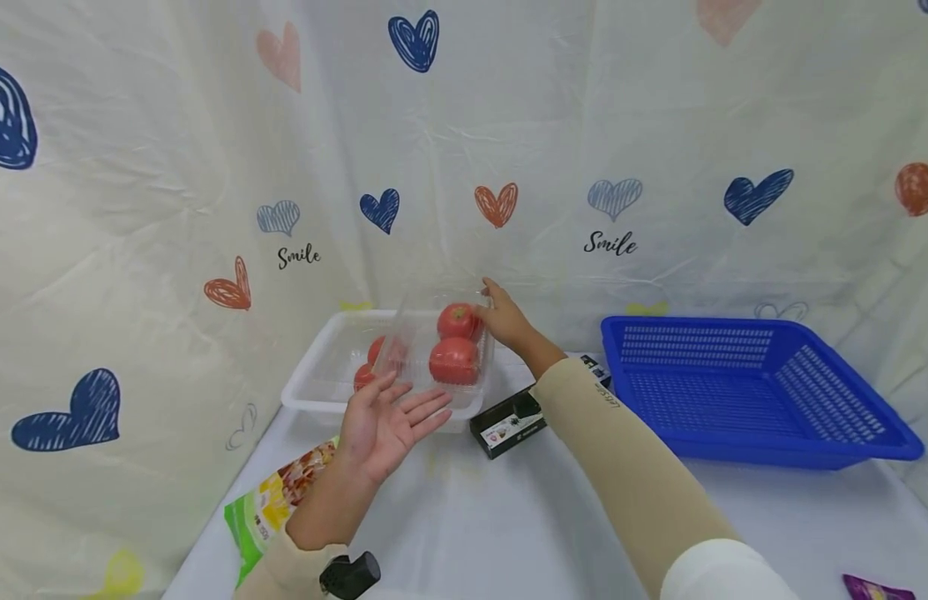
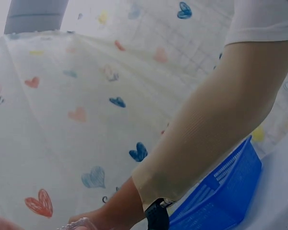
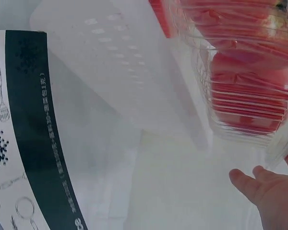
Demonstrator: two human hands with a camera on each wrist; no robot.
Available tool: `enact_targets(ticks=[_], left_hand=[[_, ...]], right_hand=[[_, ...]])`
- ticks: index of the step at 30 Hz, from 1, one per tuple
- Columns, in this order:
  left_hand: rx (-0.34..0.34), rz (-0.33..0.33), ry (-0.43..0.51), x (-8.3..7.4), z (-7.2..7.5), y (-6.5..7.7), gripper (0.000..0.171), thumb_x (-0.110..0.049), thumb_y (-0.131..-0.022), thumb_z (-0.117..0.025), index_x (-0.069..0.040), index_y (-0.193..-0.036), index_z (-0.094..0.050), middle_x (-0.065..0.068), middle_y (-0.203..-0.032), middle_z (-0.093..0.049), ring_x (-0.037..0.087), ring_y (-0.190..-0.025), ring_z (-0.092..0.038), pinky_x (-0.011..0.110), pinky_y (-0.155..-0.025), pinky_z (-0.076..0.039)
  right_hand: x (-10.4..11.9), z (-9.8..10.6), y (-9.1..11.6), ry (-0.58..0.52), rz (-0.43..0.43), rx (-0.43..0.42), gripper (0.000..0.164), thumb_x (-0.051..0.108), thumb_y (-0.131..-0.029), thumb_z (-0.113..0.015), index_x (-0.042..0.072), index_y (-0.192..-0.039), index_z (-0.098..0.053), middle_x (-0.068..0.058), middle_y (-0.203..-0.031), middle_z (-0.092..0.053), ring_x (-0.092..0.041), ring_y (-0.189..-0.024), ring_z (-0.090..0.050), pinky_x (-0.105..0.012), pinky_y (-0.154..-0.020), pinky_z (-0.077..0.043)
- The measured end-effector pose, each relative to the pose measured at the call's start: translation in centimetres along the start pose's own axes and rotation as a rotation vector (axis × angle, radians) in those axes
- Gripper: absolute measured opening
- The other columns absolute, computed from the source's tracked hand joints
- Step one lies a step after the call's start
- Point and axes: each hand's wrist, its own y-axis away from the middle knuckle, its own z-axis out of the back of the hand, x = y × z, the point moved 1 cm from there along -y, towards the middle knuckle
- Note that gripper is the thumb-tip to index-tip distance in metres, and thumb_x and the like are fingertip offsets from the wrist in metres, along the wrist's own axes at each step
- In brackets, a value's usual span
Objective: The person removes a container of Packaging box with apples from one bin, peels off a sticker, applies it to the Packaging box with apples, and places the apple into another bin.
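A clear plastic box (image 1: pixel 415 354) with red tomatoes (image 1: pixel 454 360) inside hangs tilted over a white basket (image 1: pixel 306 379). My right hand (image 1: pixel 506 320) grips the box by its far right edge; in the right wrist view its fingers (image 3: pixel 259 189) show beside the ribbed plastic wall. More red tomatoes (image 1: pixel 364 377) appear left of the box, within the basket's outline. My left hand (image 1: pixel 389 425) is spread palm up in front of the basket, holding nothing, its fingertips just below the box's near side. The left wrist view mostly shows the right arm (image 2: pixel 201 124).
A black box with a white label (image 1: pixel 509 425) lies beside the white basket, partly under the right forearm. On the right stands a blue basket (image 1: pixel 764 446). A green and yellow snack bag (image 1: pixel 261 508) lies by the left forearm. A purple packet (image 1: pixel 876 588) sits at the near right.
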Motion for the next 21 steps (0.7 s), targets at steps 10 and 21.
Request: enact_targets(ticks=[10,21], left_hand=[[0.020,0.046,-0.149,0.2,-0.6,0.6,0.076,-0.032,-0.102,-0.047,-0.004,-0.153,0.001,0.030,-0.152,-0.024,0.047,-0.134,-0.034,0.054,-0.101,-0.038],[-0.079,0.074,-0.422,-0.1,0.1,-1.2,0.063,-0.036,-0.102,-0.048,-0.009,-0.151,-0.019,0.029,-0.139,-0.043,0.046,-0.126,-0.046,0.053,-0.093,-0.046]], right_hand=[[0.3,4.0,2.7,-0.023,-0.025,-0.067,0.067,0.027,-0.092,-0.063,0.010,-0.150,-0.033,-0.017,-0.150,-0.033,-0.036,-0.136,-0.034,-0.054,-0.103,-0.038],[0.2,8.2,7.5,0.120,-0.167,0.049,0.077,0.035,-0.090,-0.063,0.010,-0.153,-0.025,-0.019,-0.154,-0.029,-0.040,-0.139,-0.028,-0.060,-0.106,-0.031]])
